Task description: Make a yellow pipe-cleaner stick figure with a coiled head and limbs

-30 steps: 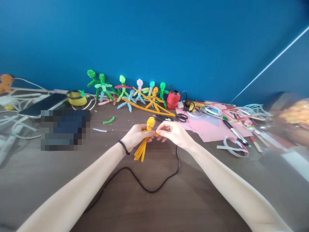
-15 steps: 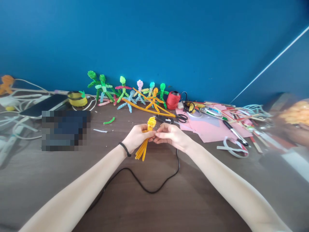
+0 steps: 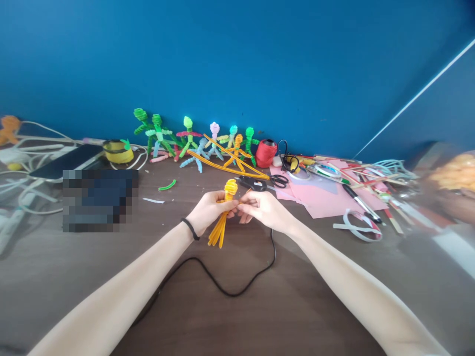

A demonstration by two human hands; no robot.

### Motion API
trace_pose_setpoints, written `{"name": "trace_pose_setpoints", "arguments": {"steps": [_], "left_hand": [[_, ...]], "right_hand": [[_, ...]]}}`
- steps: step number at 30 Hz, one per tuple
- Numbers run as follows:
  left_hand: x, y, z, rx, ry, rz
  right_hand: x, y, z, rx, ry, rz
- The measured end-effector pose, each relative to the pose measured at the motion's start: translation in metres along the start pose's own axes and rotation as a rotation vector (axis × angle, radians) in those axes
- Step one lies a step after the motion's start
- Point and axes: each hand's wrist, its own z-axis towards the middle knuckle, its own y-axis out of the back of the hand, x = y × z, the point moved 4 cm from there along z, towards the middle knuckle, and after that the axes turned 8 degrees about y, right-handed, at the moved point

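Note:
My left hand (image 3: 208, 210), a black band on its wrist, is closed around a yellow-orange pipe cleaner figure (image 3: 230, 189). The figure's coiled head sticks up above my thumb, and several straight pipe cleaner strands (image 3: 218, 232) hang out below. Close beside it, my right hand (image 3: 262, 210) pinches what looks like an orange pipe cleaner end coming from the figure's side; the fingers hide most of it. Just behind my right hand lie a black corded tool (image 3: 256, 183) and black-handled scissors (image 3: 279, 181).
Several finished pipe cleaner figures (image 3: 188, 133) lean along the blue wall, with loose orange pipe cleaners (image 3: 222, 167) before them. Pink paper (image 3: 322, 200), a marker (image 3: 360, 203) and tape lie right. A black cord (image 3: 232, 295) crosses the table. Phone (image 3: 69, 163) and white cables lie left.
My right hand has shifted slightly, its fingers curling more around the orange strand. The figure in my left hand has moved a little to the left.

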Motion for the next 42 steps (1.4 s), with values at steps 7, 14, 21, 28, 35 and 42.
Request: {"name": "trace_pose_setpoints", "arguments": {"steps": [7, 14, 21, 28, 35, 42], "left_hand": [[0.002, 0.001, 0.002, -0.023, 0.039, -0.013], [0.001, 0.001, 0.004, 0.125, 0.127, -0.093], [0.002, 0.006, 0.003, 0.111, 0.061, -0.263], [0.015, -0.002, 0.005, 0.05, -0.032, -0.409], [0.021, -0.006, 0.005, 0.044, -0.048, -0.409], [0.02, -0.003, 0.005, 0.077, -0.056, -0.327]], "right_hand": [[-0.001, 0.0, -0.003, -0.049, 0.153, -0.285], [-0.002, 0.0, -0.004, -0.188, 0.199, -0.412], [-0.003, 0.001, -0.009, -0.293, 0.239, -0.502], [-0.006, -0.003, -0.014, -0.379, 0.302, -0.591], [-0.012, -0.008, -0.016, -0.462, 0.284, -0.412], [-0.014, -0.004, -0.013, -0.485, 0.218, -0.134]]}}
